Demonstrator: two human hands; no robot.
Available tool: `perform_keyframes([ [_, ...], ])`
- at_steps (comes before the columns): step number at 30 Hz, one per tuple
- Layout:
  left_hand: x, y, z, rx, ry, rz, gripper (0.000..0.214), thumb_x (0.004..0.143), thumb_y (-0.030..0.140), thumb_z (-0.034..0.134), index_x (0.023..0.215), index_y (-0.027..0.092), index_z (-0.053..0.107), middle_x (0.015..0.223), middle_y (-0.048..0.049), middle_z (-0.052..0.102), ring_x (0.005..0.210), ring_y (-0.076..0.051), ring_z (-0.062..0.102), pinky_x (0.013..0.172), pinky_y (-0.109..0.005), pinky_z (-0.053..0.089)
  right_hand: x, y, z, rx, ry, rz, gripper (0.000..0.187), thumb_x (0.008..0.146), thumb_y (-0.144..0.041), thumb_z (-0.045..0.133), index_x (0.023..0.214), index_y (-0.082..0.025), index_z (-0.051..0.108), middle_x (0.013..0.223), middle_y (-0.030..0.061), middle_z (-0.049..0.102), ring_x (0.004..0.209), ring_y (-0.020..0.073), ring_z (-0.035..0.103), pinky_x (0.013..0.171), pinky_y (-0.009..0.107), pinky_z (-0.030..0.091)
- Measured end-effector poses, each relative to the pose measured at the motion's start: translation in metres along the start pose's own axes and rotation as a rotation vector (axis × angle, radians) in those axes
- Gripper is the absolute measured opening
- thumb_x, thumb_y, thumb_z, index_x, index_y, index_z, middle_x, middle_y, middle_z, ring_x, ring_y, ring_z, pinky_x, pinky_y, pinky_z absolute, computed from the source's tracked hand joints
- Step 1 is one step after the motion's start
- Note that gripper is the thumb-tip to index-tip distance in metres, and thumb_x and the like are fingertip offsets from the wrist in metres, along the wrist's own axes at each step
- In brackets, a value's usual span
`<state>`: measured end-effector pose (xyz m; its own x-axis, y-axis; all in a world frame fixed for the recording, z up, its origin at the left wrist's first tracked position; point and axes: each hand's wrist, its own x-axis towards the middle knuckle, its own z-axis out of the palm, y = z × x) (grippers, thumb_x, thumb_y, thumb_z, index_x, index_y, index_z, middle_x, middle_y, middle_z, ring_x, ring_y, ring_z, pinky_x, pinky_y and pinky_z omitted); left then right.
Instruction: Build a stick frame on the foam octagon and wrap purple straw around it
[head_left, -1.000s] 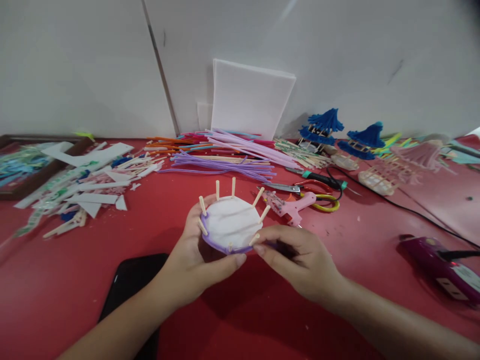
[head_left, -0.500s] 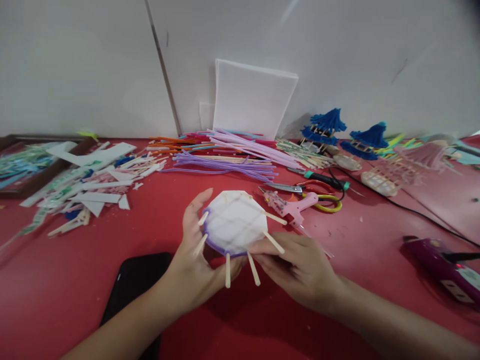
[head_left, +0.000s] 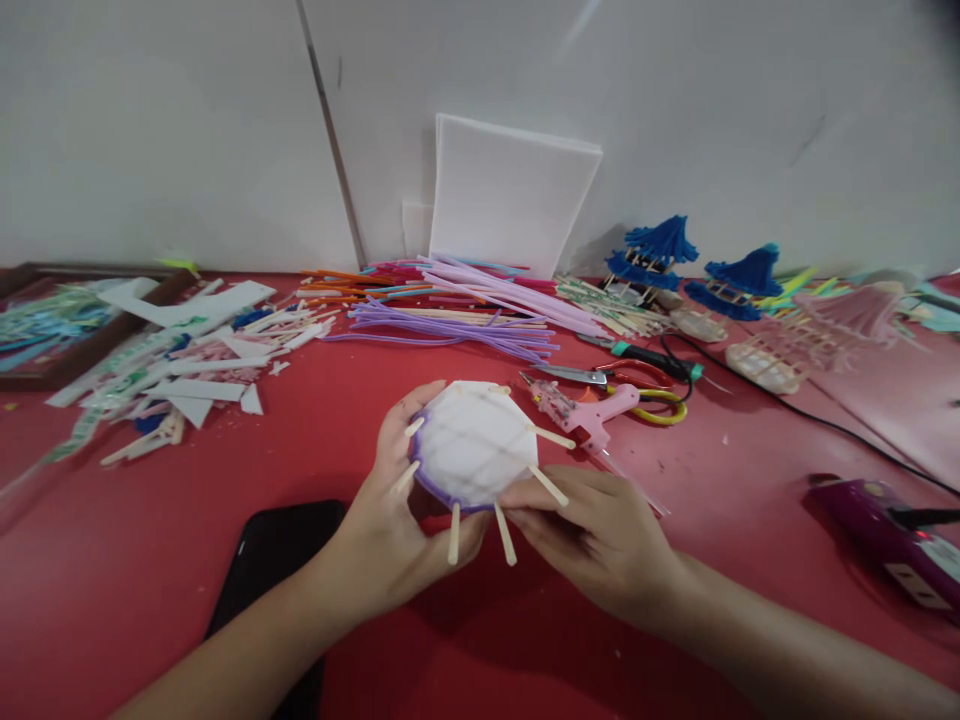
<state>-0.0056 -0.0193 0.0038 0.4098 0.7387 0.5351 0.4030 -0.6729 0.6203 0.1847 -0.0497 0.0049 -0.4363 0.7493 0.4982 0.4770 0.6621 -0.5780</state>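
"Where was the white octagonal board (head_left: 480, 440)?"

"Up in both hands over the red desk (head_left: 330, 425), well apart from its back edge, flat face tipped toward the wearer, wooden sticks (head_left: 454, 537) splaying from its rim."

"And the fingers?"

"The left hand's (head_left: 397, 515) curled round the left rim, thumb toward the front. The right hand's (head_left: 592, 545) pinched the front-right rim; whether the purple pipe cleaner (head_left: 432, 486) edging the board was caught there too, one could not tell."

"Was it heavy?"

"It looked light, probably stiff card or foam, and unlikely to slip. The sticks seemed the fragile part; a knock might loosen them. The pipe cleaner looked soft and springy."

"Where was it best held?"

"By the rim, between two sticks, without squeezing across the face."

"And the surface?"

"Smooth, shinier toward the right edge, flecked with scraps. A black smartphone (head_left: 289, 540) lay partly behind the left forearm, a pink glue gun (head_left: 592, 415) beyond the right hand, a purple power strip (head_left: 862, 515) near the right edge. A purple bundle of stems (head_left: 450, 332) lay near the middle of the back edge, two blue-roofed models (head_left: 664, 240) to its right."

"The room?"

"A pale grey wall (head_left: 210, 120) rose behind, white sheets (head_left: 514, 195) leaning against it."
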Motion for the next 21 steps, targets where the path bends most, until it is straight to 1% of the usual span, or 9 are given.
perform_keyframes([
  [3,0.0005,-0.0005,-0.0018,0.004,-0.036,-0.006,0.026,0.072,0.013,0.062,0.097,0.016,0.057,0.135,-0.0152,0.034,0.125,-0.030,0.041,0.101,-0.044,0.043,-0.0002,0.0003,0.0009,0.000,-0.002,0.015,0.021,0.087,-0.010,0.048,0.096,-0.021,0.063,0.071,0.0009,0.066,0.060,0.0109,0.059,0.056,0.020,0.045],
  [7,-0.0003,-0.0018,-0.0034,-0.068,-0.175,-0.141,0.018,0.075,0.021,0.061,0.092,0.017,0.062,0.143,-0.0110,0.025,0.127,-0.031,0.038,0.103,-0.042,0.041,-0.0021,-0.0004,0.0009,0.000,-0.008,0.054,0.018,0.085,-0.010,0.049,0.094,-0.018,0.063,0.069,0.0012,0.067,0.059,0.0100,0.060,0.056,0.018,0.046],
  [9,-0.0007,-0.0017,-0.0035,-0.097,-0.195,-0.187,0.017,0.076,0.023,0.060,0.092,0.018,0.063,0.144,-0.0090,0.025,0.130,-0.030,0.035,0.106,-0.041,0.037,-0.0028,-0.0007,0.0008,-0.002,-0.001,0.062,0.017,0.085,-0.010,0.050,0.094,-0.017,0.063,0.071,0.0018,0.068,0.059,0.0096,0.061,0.056,0.018,0.047],
  [11,-0.0006,-0.0011,-0.0032,-0.115,-0.191,-0.209,0.019,0.077,0.023,0.060,0.095,0.018,0.063,0.143,-0.0085,0.026,0.131,-0.028,0.033,0.108,-0.040,0.034,-0.0030,-0.0006,0.0009,-0.006,-0.001,0.070,0.017,0.085,-0.010,0.050,0.094,-0.017,0.063,0.072,0.0019,0.069,0.060,0.0098,0.062,0.056,0.018,0.048],
  [13,-0.0003,-0.0006,-0.0027,-0.124,-0.188,-0.228,0.025,0.076,0.022,0.060,0.100,0.018,0.062,0.143,-0.0095,0.025,0.130,-0.028,0.035,0.107,-0.040,0.035,-0.0028,-0.0002,0.0016,-0.007,0.000,0.078,0.018,0.085,-0.011,0.050,0.095,-0.018,0.063,0.074,0.0017,0.070,0.061,0.0103,0.063,0.056,0.018,0.049],
  [15,-0.0003,-0.0010,-0.0022,-0.120,-0.181,-0.243,0.030,0.075,0.022,0.061,0.105,0.018,0.061,0.143,-0.0108,0.026,0.129,-0.028,0.037,0.107,-0.042,0.036,-0.0023,0.0003,0.0023,-0.005,0.004,0.088,0.019,0.085,-0.011,0.050,0.095,-0.020,0.063,0.075,0.0015,0.071,0.062,0.0106,0.065,0.057,0.018,0.050],
  [17,-0.0011,-0.0020,-0.0021,-0.122,-0.188,-0.253,0.029,0.075,0.022,0.062,0.105,0.018,0.061,0.142,-0.0102,0.030,0.129,-0.028,0.037,0.108,-0.045,0.034,-0.0013,0.0005,0.0026,-0.002,0.012,0.099,0.019,0.084,-0.011,0.051,0.095,-0.020,0.063,0.078,0.0016,0.072,0.065,0.0109,0.066,0.059,0.018,0.051],
  [19,-0.0025,-0.0029,-0.0024,-0.182,-0.228,-0.279,0.028,0.076,0.022,0.062,0.104,0.020,0.062,0.139,-0.0094,0.035,0.128,-0.028,0.039,0.107,-0.045,0.035,0.0000,0.0000,0.0020,0.000,0.026,0.111,0.018,0.083,-0.011,0.051,0.093,-0.020,0.064,0.080,0.0019,0.073,0.068,0.0113,0.067,0.062,0.018,0.052],
  [21,-0.0036,-0.0029,-0.0030,-0.310,-0.261,-0.337,0.036,0.076,0.022,0.062,0.111,0.022,0.059,0.136,-0.0099,0.039,0.125,-0.027,0.044,0.102,-0.044,0.043,0.0012,-0.0008,0.0008,0.008,0.044,0.127,0.016,0.083,-0.011,0.052,0.091,-0.019,0.064,0.080,0.0016,0.073,0.068,0.0111,0.067,0.063,0.018,0.052],
])
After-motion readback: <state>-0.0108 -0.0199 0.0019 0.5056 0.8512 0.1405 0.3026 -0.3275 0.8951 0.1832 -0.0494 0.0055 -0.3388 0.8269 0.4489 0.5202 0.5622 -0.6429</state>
